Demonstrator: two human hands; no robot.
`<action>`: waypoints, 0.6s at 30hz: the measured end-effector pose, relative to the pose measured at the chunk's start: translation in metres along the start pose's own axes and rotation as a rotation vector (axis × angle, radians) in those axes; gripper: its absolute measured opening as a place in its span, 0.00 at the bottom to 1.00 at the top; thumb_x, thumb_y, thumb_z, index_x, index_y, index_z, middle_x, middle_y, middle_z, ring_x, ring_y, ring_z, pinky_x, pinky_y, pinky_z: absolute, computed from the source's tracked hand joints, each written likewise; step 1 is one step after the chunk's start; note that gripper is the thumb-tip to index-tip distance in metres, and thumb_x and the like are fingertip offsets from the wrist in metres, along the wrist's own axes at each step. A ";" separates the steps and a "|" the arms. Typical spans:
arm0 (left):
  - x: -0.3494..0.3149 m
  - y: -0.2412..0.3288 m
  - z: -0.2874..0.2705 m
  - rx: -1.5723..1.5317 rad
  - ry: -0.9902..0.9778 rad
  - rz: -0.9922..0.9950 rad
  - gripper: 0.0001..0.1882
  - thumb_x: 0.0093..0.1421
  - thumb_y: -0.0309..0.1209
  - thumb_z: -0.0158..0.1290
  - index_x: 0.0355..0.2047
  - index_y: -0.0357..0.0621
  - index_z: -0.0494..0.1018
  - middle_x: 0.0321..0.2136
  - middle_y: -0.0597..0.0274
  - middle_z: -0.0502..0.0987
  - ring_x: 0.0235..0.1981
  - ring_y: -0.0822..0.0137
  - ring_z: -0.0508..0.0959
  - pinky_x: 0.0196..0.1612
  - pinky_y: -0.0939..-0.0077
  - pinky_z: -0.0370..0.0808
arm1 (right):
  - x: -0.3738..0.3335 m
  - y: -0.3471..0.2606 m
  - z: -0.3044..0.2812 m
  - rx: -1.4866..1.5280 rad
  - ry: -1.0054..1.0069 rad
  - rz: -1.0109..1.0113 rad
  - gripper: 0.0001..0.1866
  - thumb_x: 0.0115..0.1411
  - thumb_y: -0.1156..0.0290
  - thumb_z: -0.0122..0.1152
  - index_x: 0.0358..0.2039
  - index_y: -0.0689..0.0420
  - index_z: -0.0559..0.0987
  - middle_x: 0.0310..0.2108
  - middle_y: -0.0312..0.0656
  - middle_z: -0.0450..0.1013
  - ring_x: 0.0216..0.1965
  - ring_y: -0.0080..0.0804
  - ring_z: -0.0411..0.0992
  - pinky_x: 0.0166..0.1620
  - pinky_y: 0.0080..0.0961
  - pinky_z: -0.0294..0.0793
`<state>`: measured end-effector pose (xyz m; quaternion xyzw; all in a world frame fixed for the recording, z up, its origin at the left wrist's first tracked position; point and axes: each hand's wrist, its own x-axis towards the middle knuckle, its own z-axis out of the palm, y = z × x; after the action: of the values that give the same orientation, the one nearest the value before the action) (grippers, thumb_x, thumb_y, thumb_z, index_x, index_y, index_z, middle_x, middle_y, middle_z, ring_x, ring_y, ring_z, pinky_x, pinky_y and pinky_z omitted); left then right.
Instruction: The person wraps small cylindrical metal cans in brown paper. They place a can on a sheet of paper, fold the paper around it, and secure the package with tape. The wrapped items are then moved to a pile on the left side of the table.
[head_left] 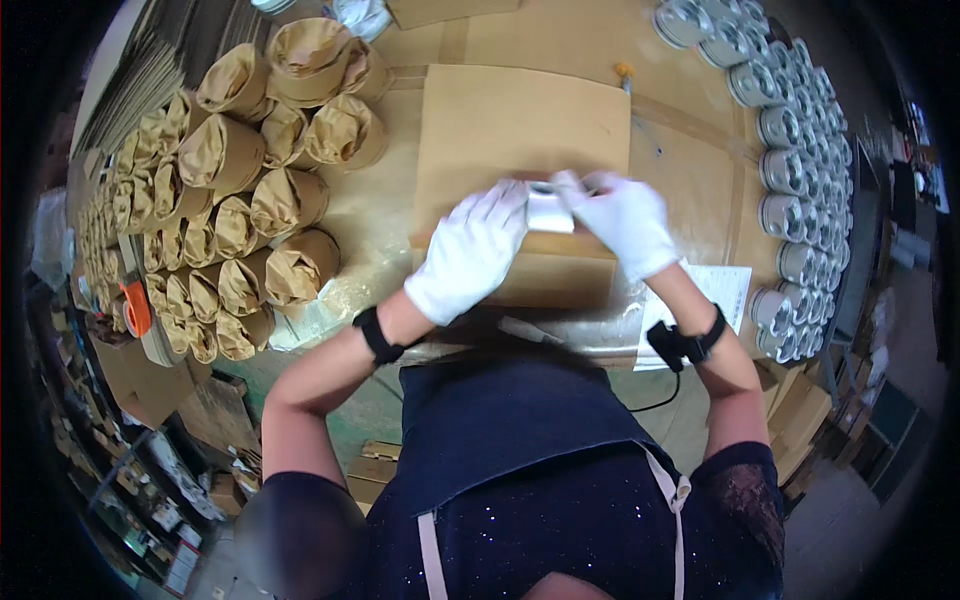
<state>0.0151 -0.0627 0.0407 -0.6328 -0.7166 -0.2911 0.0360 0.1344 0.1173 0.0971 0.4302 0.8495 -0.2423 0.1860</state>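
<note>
Both my hands wear white gloves and meet over a cardboard sheet (525,120) in the middle of the table. Between them is a short, silvery-white cylindrical metal part (550,214) with a dark opening at its top. My left hand (474,245) is closed against the part's left side, its fingers pressed together. At the upper right of the part, my right hand (622,218) pinches its edge, fingers bent and slightly blurred by motion. The gloves hide much of the part's sides.
Several rows of brown paper-wrapped round parts (222,152) stand at left, beside an orange-handled tool (136,308). Many silvery metal cylinders (785,172) line the right edge. A printed sheet (710,300) lies under my right forearm. Flat cardboard (140,80) is stacked at the far left.
</note>
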 end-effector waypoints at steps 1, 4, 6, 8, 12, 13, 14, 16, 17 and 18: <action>0.014 -0.011 0.006 0.013 0.046 -0.017 0.09 0.63 0.28 0.57 0.44 0.43 0.75 0.37 0.52 0.82 0.39 0.52 0.84 0.44 0.58 0.81 | 0.003 0.007 -0.007 -0.144 0.298 -0.231 0.17 0.61 0.47 0.69 0.31 0.47 0.89 0.21 0.35 0.79 0.30 0.43 0.80 0.36 0.32 0.79; 0.066 -0.054 0.026 0.033 -0.164 -0.159 0.05 0.65 0.33 0.54 0.38 0.47 0.73 0.24 0.53 0.81 0.26 0.50 0.83 0.30 0.54 0.80 | 0.009 -0.007 -0.022 -0.397 0.671 -0.676 0.26 0.48 0.44 0.77 0.38 0.50 0.87 0.26 0.40 0.79 0.29 0.44 0.78 0.38 0.41 0.78; 0.096 -0.084 0.038 0.213 -0.155 -0.179 0.10 0.63 0.38 0.57 0.40 0.46 0.76 0.25 0.52 0.82 0.29 0.49 0.84 0.34 0.55 0.81 | 0.046 -0.007 0.003 -0.455 0.702 -0.837 0.39 0.42 0.41 0.78 0.50 0.52 0.81 0.33 0.45 0.80 0.35 0.44 0.80 0.45 0.40 0.78; 0.108 -0.092 0.022 0.080 -0.065 -0.030 0.22 0.57 0.46 0.62 0.45 0.45 0.76 0.35 0.48 0.83 0.41 0.49 0.84 0.46 0.53 0.80 | 0.070 -0.002 0.015 -0.384 0.551 -0.807 0.49 0.37 0.41 0.80 0.58 0.55 0.77 0.39 0.51 0.80 0.40 0.46 0.81 0.49 0.41 0.78; 0.062 -0.048 0.020 0.065 -0.329 0.146 0.40 0.42 0.51 0.70 0.51 0.39 0.75 0.45 0.48 0.79 0.47 0.46 0.80 0.59 0.51 0.75 | 0.079 0.023 0.007 -0.064 0.032 -0.722 0.49 0.36 0.42 0.80 0.57 0.56 0.78 0.39 0.54 0.81 0.45 0.53 0.80 0.51 0.44 0.78; 0.067 -0.050 0.020 -0.007 -0.444 0.124 0.39 0.42 0.52 0.71 0.49 0.39 0.77 0.42 0.47 0.81 0.44 0.46 0.81 0.56 0.53 0.77 | 0.072 0.027 0.006 -0.003 -0.065 -0.717 0.49 0.37 0.41 0.80 0.58 0.55 0.78 0.39 0.54 0.81 0.45 0.53 0.80 0.51 0.44 0.78; 0.075 -0.044 0.015 -0.096 -0.564 0.106 0.39 0.42 0.52 0.71 0.48 0.39 0.78 0.39 0.46 0.83 0.42 0.46 0.83 0.53 0.55 0.79 | 0.062 0.033 0.006 0.061 -0.170 -0.693 0.49 0.38 0.41 0.80 0.58 0.54 0.78 0.40 0.53 0.81 0.45 0.53 0.80 0.51 0.44 0.79; 0.108 -0.057 0.003 -0.131 -0.693 0.029 0.37 0.45 0.58 0.69 0.45 0.41 0.81 0.33 0.42 0.84 0.38 0.45 0.85 0.46 0.55 0.81 | 0.060 0.031 -0.013 -0.111 -0.056 -0.664 0.50 0.37 0.41 0.81 0.61 0.50 0.77 0.41 0.50 0.80 0.47 0.51 0.80 0.55 0.46 0.76; 0.119 -0.075 0.011 -0.143 -0.729 -0.005 0.39 0.49 0.66 0.63 0.44 0.43 0.82 0.33 0.39 0.84 0.40 0.45 0.86 0.45 0.53 0.81 | 0.058 0.031 -0.021 -0.238 0.098 -0.694 0.51 0.37 0.41 0.81 0.61 0.50 0.77 0.42 0.49 0.80 0.48 0.51 0.79 0.57 0.47 0.75; 0.125 -0.094 0.023 -0.081 -0.717 0.015 0.36 0.52 0.66 0.59 0.45 0.47 0.83 0.33 0.41 0.85 0.40 0.45 0.86 0.45 0.53 0.81 | 0.060 0.030 -0.025 -0.361 0.249 -0.732 0.51 0.36 0.41 0.81 0.62 0.50 0.77 0.43 0.48 0.80 0.49 0.51 0.78 0.58 0.47 0.74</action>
<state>-0.0891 0.0555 0.0393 -0.7007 -0.6670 -0.0784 -0.2407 0.1227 0.1859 0.0782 0.0871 0.9909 -0.0860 0.0558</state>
